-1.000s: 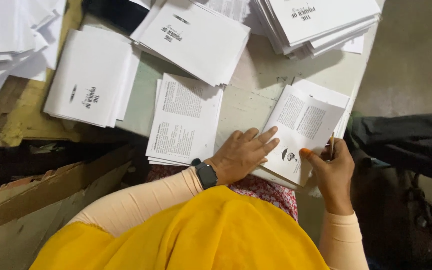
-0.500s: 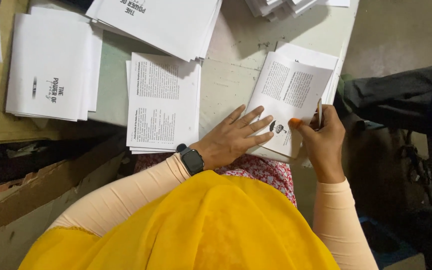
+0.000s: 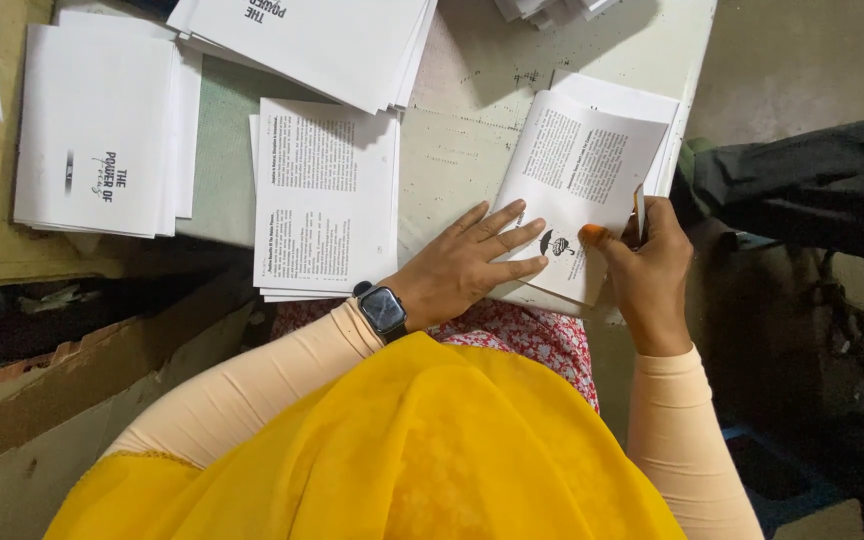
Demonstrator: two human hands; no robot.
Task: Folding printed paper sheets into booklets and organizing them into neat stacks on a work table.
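Note:
My left hand (image 3: 472,262) lies flat with fingers spread on the lower left of a printed white sheet (image 3: 584,180) that tops a small stack at the table's right edge. A dark smartwatch (image 3: 383,310) sits on that wrist. My right hand (image 3: 645,268) pinches the sheet's lower right edge, thumb on the paper, and also grips a thin pen-like tool (image 3: 640,212) that sticks up beside the sheet.
A stack of printed pages (image 3: 324,195) lies left of my left hand. Booklet piles with white covers sit at the left (image 3: 97,125) and top (image 3: 322,40). The pale table (image 3: 462,130) ends at right, where a dark cloth bundle (image 3: 802,185) hangs. Cardboard (image 3: 72,370) lies lower left.
The view has shifted, so the table and stacks sit lower in frame. My left hand stays flat on the sheet, while my right thumb has slid onto its lower edge.

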